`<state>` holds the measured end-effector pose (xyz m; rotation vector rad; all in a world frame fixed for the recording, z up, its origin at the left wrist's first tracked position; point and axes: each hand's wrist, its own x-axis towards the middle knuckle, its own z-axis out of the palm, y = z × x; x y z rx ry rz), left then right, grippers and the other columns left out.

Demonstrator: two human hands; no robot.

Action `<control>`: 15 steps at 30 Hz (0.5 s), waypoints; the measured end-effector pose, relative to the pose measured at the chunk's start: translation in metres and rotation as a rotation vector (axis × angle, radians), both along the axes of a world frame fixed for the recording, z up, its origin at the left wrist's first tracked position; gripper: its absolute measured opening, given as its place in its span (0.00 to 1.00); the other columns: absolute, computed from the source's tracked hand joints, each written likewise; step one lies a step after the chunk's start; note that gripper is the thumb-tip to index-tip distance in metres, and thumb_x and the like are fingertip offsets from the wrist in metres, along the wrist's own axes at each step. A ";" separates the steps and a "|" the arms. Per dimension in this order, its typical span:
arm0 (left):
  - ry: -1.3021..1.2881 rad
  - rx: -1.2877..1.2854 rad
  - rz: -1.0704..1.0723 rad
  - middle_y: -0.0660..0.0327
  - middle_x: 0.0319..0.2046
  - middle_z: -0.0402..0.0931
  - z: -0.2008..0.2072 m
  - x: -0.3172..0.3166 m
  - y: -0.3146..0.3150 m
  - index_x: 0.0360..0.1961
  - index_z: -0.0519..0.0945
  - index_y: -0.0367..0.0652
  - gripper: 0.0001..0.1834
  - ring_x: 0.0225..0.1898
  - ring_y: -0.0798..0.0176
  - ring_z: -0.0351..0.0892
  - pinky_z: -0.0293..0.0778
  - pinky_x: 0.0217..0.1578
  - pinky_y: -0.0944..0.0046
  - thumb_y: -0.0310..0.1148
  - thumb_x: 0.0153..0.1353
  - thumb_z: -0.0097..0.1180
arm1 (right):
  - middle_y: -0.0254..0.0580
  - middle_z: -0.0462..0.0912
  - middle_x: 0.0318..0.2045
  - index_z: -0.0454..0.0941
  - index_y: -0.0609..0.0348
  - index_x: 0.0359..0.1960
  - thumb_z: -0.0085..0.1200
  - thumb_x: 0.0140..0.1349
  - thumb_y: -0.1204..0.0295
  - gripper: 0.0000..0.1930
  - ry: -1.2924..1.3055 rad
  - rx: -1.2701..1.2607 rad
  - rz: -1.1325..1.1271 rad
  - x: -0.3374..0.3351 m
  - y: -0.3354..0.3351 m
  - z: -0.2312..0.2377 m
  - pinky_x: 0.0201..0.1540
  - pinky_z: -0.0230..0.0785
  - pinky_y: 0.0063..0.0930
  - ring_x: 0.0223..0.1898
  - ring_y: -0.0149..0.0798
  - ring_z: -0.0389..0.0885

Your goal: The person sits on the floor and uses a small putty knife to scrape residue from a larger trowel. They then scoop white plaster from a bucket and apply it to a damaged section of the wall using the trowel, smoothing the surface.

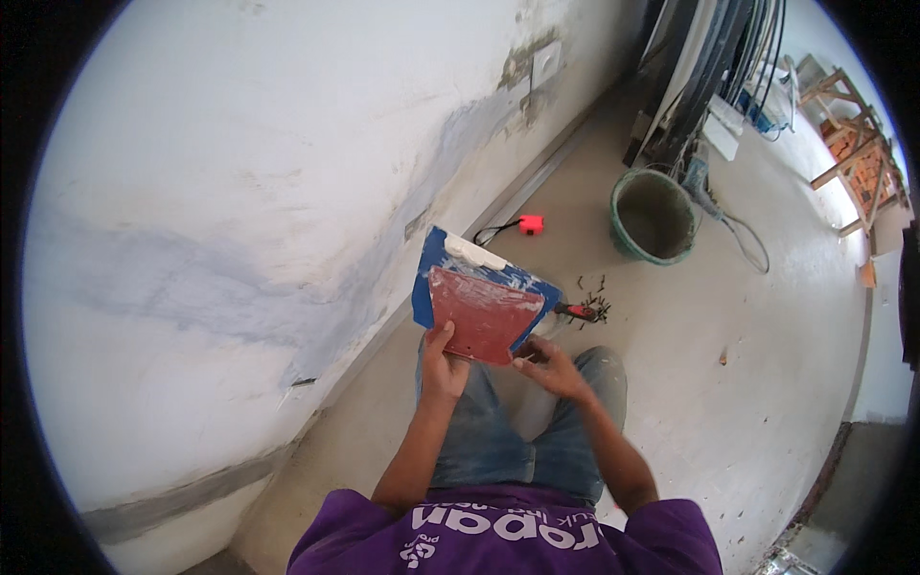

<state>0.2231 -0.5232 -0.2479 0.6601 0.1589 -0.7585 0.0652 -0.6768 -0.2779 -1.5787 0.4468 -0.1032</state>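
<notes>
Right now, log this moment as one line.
Left hand: holding red plate; right hand: at its lower-right corner; blue plate: behind it, bearing white paste; green bucket: on floor

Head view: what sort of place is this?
Probably a room being built or renovated: the white wall has a grey, patched-looking band, a blue board carries white paste, and what look like orange bricks show at the upper right.

The left hand (444, 369) grips a smeared red board (484, 316) — blue board (517, 277) behind — right hand (551, 368) by its lower corner.
</notes>
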 end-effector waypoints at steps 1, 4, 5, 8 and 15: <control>0.003 -0.001 0.021 0.57 0.55 0.74 0.000 -0.004 0.001 0.58 0.71 0.41 0.22 0.58 0.55 0.73 0.69 0.59 0.50 0.27 0.63 0.57 | 0.42 0.81 0.36 0.75 0.64 0.48 0.60 0.64 0.63 0.18 -0.044 0.161 -0.137 0.004 0.021 0.008 0.43 0.75 0.33 0.41 0.35 0.81; -0.028 -0.045 -0.046 0.57 0.55 0.73 0.017 -0.021 -0.003 0.59 0.69 0.41 0.24 0.57 0.54 0.73 0.69 0.59 0.50 0.25 0.61 0.56 | 0.39 0.80 0.32 0.76 0.65 0.45 0.59 0.66 0.64 0.16 -0.123 0.343 -0.472 0.007 0.060 0.048 0.37 0.76 0.27 0.35 0.32 0.81; -0.063 -0.055 -0.037 0.57 0.55 0.72 0.024 -0.024 -0.001 0.60 0.68 0.41 0.24 0.57 0.54 0.73 0.70 0.58 0.50 0.26 0.62 0.56 | 0.38 0.80 0.31 0.76 0.66 0.45 0.58 0.67 0.65 0.15 -0.147 0.355 -0.563 0.009 0.068 0.058 0.35 0.76 0.25 0.34 0.31 0.81; -0.111 -0.088 -0.003 0.57 0.55 0.72 0.043 -0.029 0.013 0.61 0.67 0.42 0.24 0.56 0.55 0.74 0.72 0.56 0.51 0.31 0.65 0.56 | 0.37 0.80 0.30 0.76 0.65 0.43 0.59 0.66 0.66 0.13 -0.146 0.274 -0.570 0.000 0.080 0.062 0.32 0.75 0.23 0.30 0.30 0.80; -0.071 -0.026 0.090 0.57 0.58 0.69 0.047 -0.025 0.071 0.65 0.63 0.44 0.28 0.57 0.54 0.72 0.73 0.55 0.50 0.42 0.68 0.56 | 0.37 0.81 0.36 0.77 0.64 0.48 0.58 0.66 0.66 0.15 -0.103 0.311 -0.655 -0.063 0.077 0.047 0.41 0.75 0.29 0.35 0.30 0.79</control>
